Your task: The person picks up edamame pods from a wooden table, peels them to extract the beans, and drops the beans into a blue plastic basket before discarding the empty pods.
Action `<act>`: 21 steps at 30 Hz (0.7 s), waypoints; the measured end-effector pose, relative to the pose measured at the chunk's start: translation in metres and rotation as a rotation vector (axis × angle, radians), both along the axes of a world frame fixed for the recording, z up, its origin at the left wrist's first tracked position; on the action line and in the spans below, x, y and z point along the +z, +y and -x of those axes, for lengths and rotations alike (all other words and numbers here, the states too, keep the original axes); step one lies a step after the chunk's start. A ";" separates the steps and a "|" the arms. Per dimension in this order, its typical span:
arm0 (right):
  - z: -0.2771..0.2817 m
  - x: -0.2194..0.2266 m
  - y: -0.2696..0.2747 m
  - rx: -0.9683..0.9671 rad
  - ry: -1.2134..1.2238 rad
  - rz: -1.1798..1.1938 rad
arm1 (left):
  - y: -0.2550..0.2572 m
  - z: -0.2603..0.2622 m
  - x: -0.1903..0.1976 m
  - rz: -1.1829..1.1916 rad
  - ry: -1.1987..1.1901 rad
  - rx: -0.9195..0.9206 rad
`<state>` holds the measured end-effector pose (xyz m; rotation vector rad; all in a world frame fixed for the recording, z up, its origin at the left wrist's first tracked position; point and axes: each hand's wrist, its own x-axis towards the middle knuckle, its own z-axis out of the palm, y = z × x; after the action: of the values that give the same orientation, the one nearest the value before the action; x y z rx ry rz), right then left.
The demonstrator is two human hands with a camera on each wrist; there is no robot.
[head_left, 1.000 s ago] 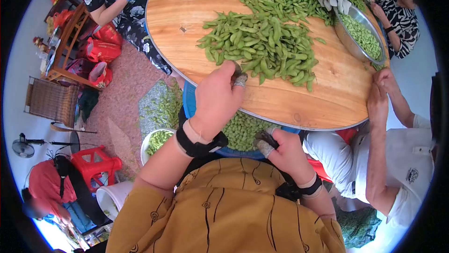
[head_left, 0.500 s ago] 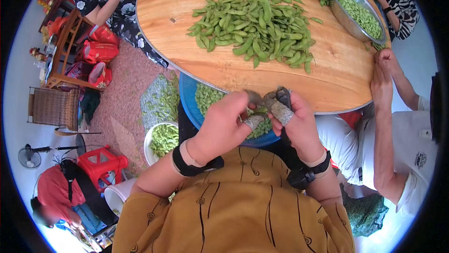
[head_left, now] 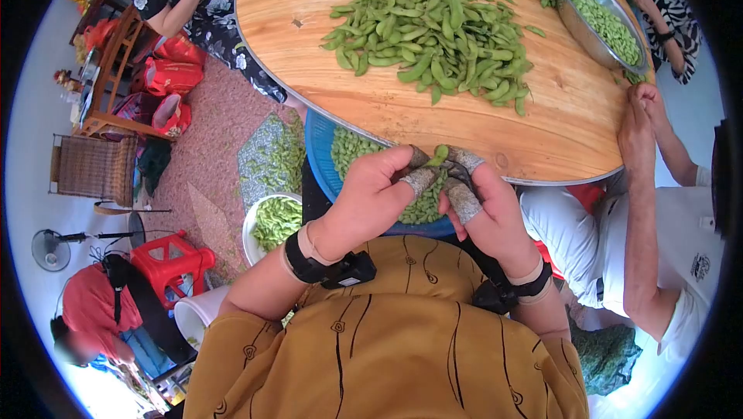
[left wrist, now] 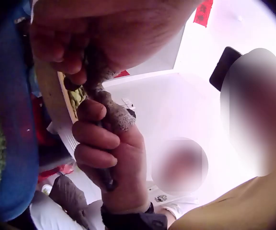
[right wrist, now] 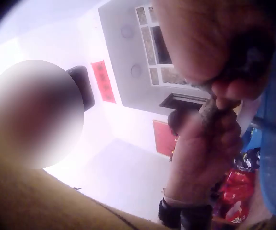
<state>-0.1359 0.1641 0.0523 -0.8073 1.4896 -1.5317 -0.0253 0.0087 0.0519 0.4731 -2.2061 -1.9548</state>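
Observation:
Just past the table's near edge, my two hands meet over a blue basin (head_left: 317,152) of shelled green soybeans (head_left: 347,152). My left hand (head_left: 368,194) pinches a green soybean pod (head_left: 440,154) between thumb and fingertip, which wear grey-brown covers. Against the pod's other side are the covered fingertips of my right hand (head_left: 495,210). Its remaining fingers curl round a dark slender tool (left wrist: 110,183), whose end pokes out below them in the left wrist view; I cannot tell its kind. A heap of pods (head_left: 433,44) lies on the round wooden table (head_left: 309,55).
A steel bowl (head_left: 569,13) of shelled beans stands at the table's right. Left of my legs are a white bucket (head_left: 251,245) of green pods or husks and a red stool (head_left: 170,264). Close on the right sits a person in white (head_left: 658,241); others sit around the table.
My left hand has come back from the pod heap to the basin with a pod. My right hand has risen to meet it, and the pod now stands upright between the fingertips.

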 end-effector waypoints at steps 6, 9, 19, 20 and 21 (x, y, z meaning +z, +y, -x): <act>0.001 0.006 -0.003 0.011 -0.081 -0.055 | -0.002 -0.002 0.002 0.126 -0.032 -0.022; 0.002 0.007 -0.005 0.029 -0.092 -0.098 | -0.001 -0.003 0.005 0.280 -0.020 -0.013; 0.006 0.034 0.005 0.191 -0.907 -0.089 | -0.006 -0.013 0.004 -1.066 -0.039 -0.239; 0.006 0.032 0.004 0.142 -0.817 -0.122 | -0.006 -0.011 0.003 -0.978 -0.049 -0.218; 0.007 0.030 0.004 0.093 -0.728 -0.155 | -0.006 -0.011 0.003 -0.892 -0.058 -0.198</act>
<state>-0.1425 0.1677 0.0823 -0.1768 0.9894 -1.4043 -0.0147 0.0025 0.0548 0.4085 -1.3165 -3.0029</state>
